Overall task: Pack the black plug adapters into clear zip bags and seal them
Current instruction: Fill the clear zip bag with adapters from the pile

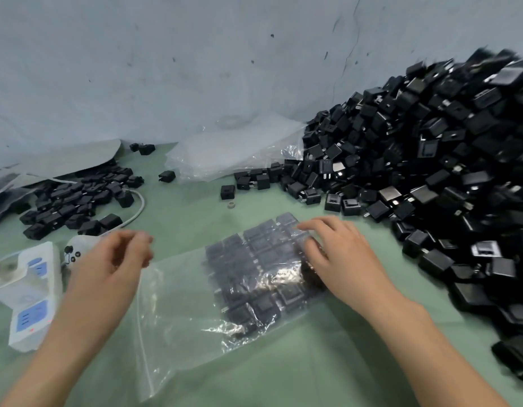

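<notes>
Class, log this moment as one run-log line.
right hand: pressing on black plug adapters inside clear plastic zip bag | left hand: blurred, at bag's zip corner, grip unclear
</notes>
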{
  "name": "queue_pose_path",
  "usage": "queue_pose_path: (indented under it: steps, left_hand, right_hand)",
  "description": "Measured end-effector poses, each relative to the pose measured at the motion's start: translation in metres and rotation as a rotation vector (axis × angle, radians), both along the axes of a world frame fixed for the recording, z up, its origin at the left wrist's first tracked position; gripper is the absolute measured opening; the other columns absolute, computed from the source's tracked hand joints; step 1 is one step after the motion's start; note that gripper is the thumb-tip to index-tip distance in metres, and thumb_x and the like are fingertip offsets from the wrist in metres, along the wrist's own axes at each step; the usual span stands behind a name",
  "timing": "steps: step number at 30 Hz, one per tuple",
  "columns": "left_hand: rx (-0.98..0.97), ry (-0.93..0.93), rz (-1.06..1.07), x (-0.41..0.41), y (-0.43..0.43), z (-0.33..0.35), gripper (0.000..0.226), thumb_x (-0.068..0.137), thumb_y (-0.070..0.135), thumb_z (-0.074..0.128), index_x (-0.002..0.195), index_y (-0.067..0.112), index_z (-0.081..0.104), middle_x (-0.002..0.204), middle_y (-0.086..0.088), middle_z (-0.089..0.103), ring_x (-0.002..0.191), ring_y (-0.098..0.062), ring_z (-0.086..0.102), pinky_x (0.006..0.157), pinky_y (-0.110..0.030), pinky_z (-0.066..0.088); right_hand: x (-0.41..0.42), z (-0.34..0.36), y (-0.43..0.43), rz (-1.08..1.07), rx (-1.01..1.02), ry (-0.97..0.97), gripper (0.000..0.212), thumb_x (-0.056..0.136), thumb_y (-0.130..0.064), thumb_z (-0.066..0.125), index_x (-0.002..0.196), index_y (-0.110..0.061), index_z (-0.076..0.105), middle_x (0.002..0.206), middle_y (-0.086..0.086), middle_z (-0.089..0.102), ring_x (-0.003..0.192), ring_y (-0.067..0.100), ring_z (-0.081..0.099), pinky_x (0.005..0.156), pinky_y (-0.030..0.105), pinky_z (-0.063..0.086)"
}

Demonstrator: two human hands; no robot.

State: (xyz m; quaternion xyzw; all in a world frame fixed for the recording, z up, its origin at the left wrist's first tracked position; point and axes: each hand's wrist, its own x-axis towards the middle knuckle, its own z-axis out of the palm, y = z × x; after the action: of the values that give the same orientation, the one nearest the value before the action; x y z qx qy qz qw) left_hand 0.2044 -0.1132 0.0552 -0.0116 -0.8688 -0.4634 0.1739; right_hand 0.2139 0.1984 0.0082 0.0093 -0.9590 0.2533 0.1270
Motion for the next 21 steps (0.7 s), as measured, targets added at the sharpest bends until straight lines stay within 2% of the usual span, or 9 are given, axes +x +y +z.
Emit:
queue_pose_path:
  steps: [2,3,5,7,10,14,18,20,21]
  left_hand:
    - [-0.122,0.002,-0.222,-0.018,0.057,0.019,0.028,0.084,0.065,0.054,0.107,0.048,0.058,0.100,0.027,0.065,0.089,0.010,0.063,0.070,-0.016,0.049]
    - [-0.197,-0.012,-0.326,-0.030,0.088,0.024,0.039,0.085,0.062,0.057,0.120,0.048,0.050,0.109,0.026,0.062,0.097,0.008,0.061,0.076,-0.016,0.051]
    - [-0.386,-0.066,-0.479,-0.057,0.152,0.027,0.070,0.086,0.056,0.063,0.145,0.041,0.028,0.138,0.012,0.045,0.120,-0.006,0.052,0.099,-0.030,0.047]
    - [-0.626,-0.136,-0.587,-0.083,0.209,0.020,0.084,0.087,0.053,0.065,0.153,0.035,0.015,0.151,-0.004,0.027,0.136,-0.023,0.038,0.111,-0.042,0.037]
    - [-0.868,-0.208,-0.659,-0.117,0.265,-0.006,0.092,0.086,0.060,0.064,0.156,0.028,0.014,0.154,-0.010,0.023,0.141,-0.033,0.028,0.112,-0.051,0.035]
    - [-0.995,-0.182,-0.609,-0.149,0.303,-0.036,0.090,0.088,0.066,0.053,0.157,0.031,0.007,0.161,-0.002,0.016,0.146,-0.033,0.017,0.110,-0.060,0.029]
    - [-0.988,-0.096,-0.523,-0.162,0.319,-0.047,0.084,0.087,0.064,0.050,0.154,0.028,0.015,0.156,-0.004,0.026,0.141,-0.031,0.026,0.102,-0.063,0.029]
    - [-0.961,-0.071,-0.482,-0.157,0.323,-0.052,0.074,0.087,0.063,0.049,0.146,0.024,0.028,0.148,-0.005,0.033,0.136,-0.030,0.031,0.100,-0.061,0.032]
    - [-0.966,-0.050,-0.465,-0.154,0.324,-0.055,0.069,0.088,0.063,0.047,0.142,0.023,0.033,0.146,-0.005,0.035,0.135,-0.030,0.031,0.100,-0.060,0.033]
  right_hand:
    - [-0.005,-0.002,0.011,-0.080,-0.100,-0.019,0.035,0.103,-0.032,0.038,0.133,-0.032,0.054,0.136,-0.012,0.050,0.127,0.012,0.040,0.107,0.033,0.033]
    - [-0.007,-0.005,0.017,-0.116,-0.156,-0.034,0.035,0.103,-0.030,0.037,0.134,-0.031,0.054,0.136,-0.010,0.050,0.128,0.013,0.040,0.106,0.033,0.033]
    - [-0.011,-0.009,0.023,-0.191,-0.329,-0.062,0.035,0.102,-0.023,0.038,0.134,-0.028,0.053,0.137,-0.005,0.050,0.128,0.015,0.042,0.100,0.033,0.035]
    - [-0.016,-0.010,0.027,-0.301,-0.567,-0.055,0.034,0.100,-0.018,0.039,0.131,-0.025,0.052,0.136,-0.001,0.051,0.124,0.018,0.047,0.098,0.033,0.037]
    - [-0.025,-0.004,0.038,-0.463,-0.949,-0.040,0.029,0.098,-0.017,0.042,0.122,-0.026,0.054,0.120,-0.003,0.056,0.111,0.016,0.052,0.092,0.033,0.039]
    - [-0.033,-0.001,0.055,-0.530,-1.312,-0.080,0.013,0.091,-0.014,0.043,0.086,-0.025,0.047,0.073,-0.008,0.042,0.069,0.015,0.039,0.072,0.031,0.034]
    - [-0.033,0.004,0.064,-0.508,-1.452,-0.052,0.030,0.086,-0.005,0.041,0.063,-0.022,0.033,0.048,-0.009,0.027,0.045,0.011,0.023,0.055,0.030,0.022]
    - [-0.030,0.010,0.064,-0.516,-1.440,-0.086,0.027,0.087,-0.006,0.043,0.064,-0.017,0.037,0.050,0.001,0.029,0.040,0.015,0.030,0.052,0.029,0.030]
    - [-0.029,0.012,0.064,-0.514,-1.440,-0.090,0.020,0.088,-0.006,0.045,0.069,-0.009,0.044,0.056,0.013,0.036,0.043,0.023,0.043,0.054,0.031,0.041]
